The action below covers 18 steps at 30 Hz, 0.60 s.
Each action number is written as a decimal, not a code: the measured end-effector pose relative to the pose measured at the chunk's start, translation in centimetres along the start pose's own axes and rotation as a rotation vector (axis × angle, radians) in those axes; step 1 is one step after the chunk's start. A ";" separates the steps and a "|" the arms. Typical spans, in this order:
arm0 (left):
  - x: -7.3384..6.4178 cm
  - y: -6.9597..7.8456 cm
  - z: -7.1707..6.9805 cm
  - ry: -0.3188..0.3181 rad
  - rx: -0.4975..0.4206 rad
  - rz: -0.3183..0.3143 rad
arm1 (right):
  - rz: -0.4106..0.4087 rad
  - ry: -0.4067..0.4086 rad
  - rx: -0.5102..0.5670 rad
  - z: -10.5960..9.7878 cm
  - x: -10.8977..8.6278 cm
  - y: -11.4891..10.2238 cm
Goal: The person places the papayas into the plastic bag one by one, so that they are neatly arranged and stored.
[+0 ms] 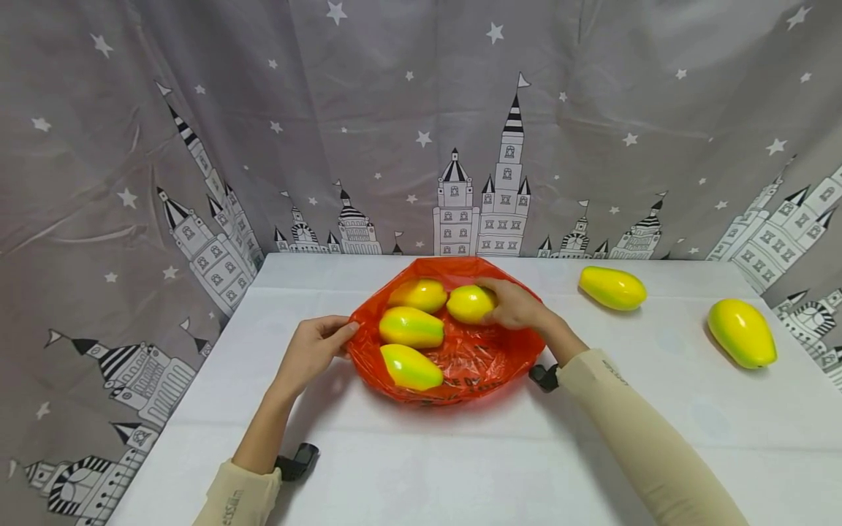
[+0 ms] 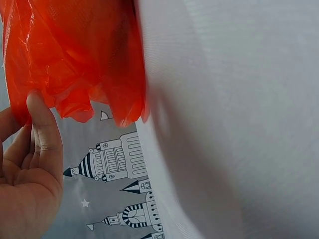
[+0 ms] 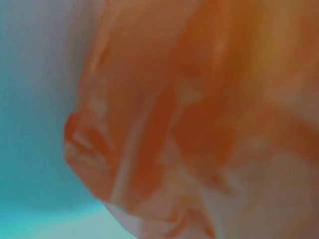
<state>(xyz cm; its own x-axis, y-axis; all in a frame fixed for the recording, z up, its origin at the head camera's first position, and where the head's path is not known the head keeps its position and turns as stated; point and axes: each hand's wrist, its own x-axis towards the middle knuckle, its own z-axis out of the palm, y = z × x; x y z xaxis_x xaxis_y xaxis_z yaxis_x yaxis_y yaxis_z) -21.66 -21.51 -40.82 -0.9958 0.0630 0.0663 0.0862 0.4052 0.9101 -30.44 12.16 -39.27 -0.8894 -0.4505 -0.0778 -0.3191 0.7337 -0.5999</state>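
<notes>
A red plastic bag (image 1: 483, 365) lies spread open on the white table, with three yellow-green papayas along its left side, one of them the middle papaya (image 1: 411, 327). My left hand (image 1: 314, 349) pinches the bag's left rim between thumb and fingers; in the left wrist view the thumb presses the thin red plastic (image 2: 65, 55). Inside the bag, my right hand (image 1: 516, 303) grips another papaya (image 1: 471, 304) from its right side. The right wrist view is filled by blurred red plastic (image 3: 149, 139), and the hand is hidden there.
Two more papayas lie on the table to the right of the bag: one toward the back (image 1: 613, 288), the other near the right edge (image 1: 742, 333). A grey curtain (image 1: 395, 131) printed with castles and stars hangs behind and beside the table (image 1: 421, 467).
</notes>
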 end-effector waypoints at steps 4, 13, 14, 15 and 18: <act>0.0 0.0 0.0 -0.001 0.000 -0.003 | -0.014 0.010 0.035 0.0 -0.2 -0.1; 0.0 0.0 0.0 -0.004 0.011 -0.003 | -0.052 0.037 0.075 -0.2 -0.6 -0.9; 0.0 0.0 0.0 -0.004 0.012 0.000 | -0.054 0.042 0.083 -0.2 -0.7 -1.0; 0.0 0.0 0.0 -0.005 0.014 0.001 | -0.056 0.044 0.092 -0.2 -0.7 -1.1; 0.0 -0.1 0.0 -0.006 0.018 0.005 | -0.066 0.050 0.122 -0.2 -0.9 -1.3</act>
<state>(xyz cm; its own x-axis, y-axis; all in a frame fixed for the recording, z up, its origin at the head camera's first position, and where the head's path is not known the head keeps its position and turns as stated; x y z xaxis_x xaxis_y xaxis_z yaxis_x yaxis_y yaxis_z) -21.69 -21.55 -40.87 -0.9952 0.0701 0.0683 0.0916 0.4208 0.9025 -29.32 11.70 -38.22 -0.8842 -0.4671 0.0028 -0.3377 0.6351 -0.6947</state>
